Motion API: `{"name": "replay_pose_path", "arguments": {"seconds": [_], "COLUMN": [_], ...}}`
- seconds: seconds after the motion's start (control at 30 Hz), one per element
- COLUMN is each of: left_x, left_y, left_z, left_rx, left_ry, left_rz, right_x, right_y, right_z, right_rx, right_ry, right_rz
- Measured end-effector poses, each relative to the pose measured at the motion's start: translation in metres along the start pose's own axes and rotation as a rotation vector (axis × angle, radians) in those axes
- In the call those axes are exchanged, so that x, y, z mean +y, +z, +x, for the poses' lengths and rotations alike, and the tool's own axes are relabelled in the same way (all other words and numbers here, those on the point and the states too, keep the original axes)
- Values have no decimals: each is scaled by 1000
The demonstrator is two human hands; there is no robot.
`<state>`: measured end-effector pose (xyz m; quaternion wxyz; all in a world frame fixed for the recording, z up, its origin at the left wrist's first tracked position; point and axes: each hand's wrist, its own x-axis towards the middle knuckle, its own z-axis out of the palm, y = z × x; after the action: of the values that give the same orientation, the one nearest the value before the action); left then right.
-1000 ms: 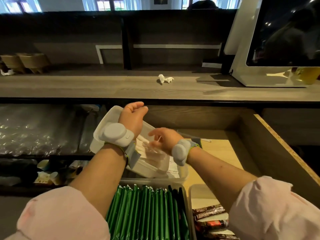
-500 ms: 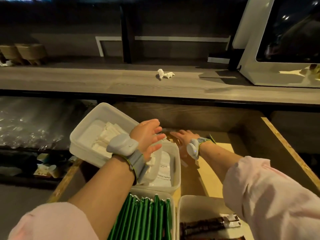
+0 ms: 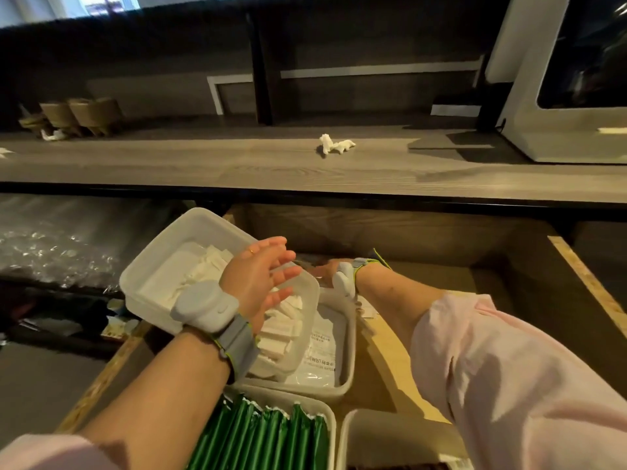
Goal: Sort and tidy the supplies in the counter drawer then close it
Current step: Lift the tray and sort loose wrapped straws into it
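Observation:
The wooden drawer (image 3: 585, 283) stands open below the counter. A translucent tub (image 3: 159, 269) of white packets (image 3: 207, 266) sits tilted on top of a second tub (image 3: 347, 354) that holds a white printed pouch. My left hand (image 3: 261, 276) hovers over the top tub's right rim, fingers spread, holding nothing that I can see. My right hand (image 3: 325, 271) reaches to the back of the drawer; the tub's corner and a wrist device hide most of it, so its grip is unclear. Green sachets (image 3: 264, 435) fill a nearer tub.
Another tub (image 3: 373, 432) sits at the bottom right. On the counter (image 3: 203, 167) lie a crumpled tissue (image 3: 336, 145), brown cups (image 3: 81, 115) at the far left and a white machine (image 3: 559, 137) at the right. Plastic-wrapped stock (image 3: 51, 242) fills the left shelf.
My left hand has let go of the top tub's rim and spread its fingers over it. My right hand has left the packets and gone to the back of the drawer.

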<state>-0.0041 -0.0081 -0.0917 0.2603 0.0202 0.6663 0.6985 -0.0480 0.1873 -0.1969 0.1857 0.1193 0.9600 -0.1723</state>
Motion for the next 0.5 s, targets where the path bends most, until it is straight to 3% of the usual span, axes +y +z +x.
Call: {"name": "replay_pose_path", "arguments": {"seconds": [0.13,0.27,0.37,0.5], "left_x": [0,0,-1,-8], "left_y": [0,1,3,13], "left_z": [-4,-9,-13,-26], "left_rx": [1,-17,-55,-159], "left_ry": [13,12,1,-2], "left_rz": [8,29,38,72], "right_x": [4,24,42,71], "right_y": [1,10,21,28], "right_z": [-9,-43,-65,-103], "right_rx": [13,142,132,107], "right_ry": [72,93,197,337], "right_rz": [132,-24,-59,130]}}
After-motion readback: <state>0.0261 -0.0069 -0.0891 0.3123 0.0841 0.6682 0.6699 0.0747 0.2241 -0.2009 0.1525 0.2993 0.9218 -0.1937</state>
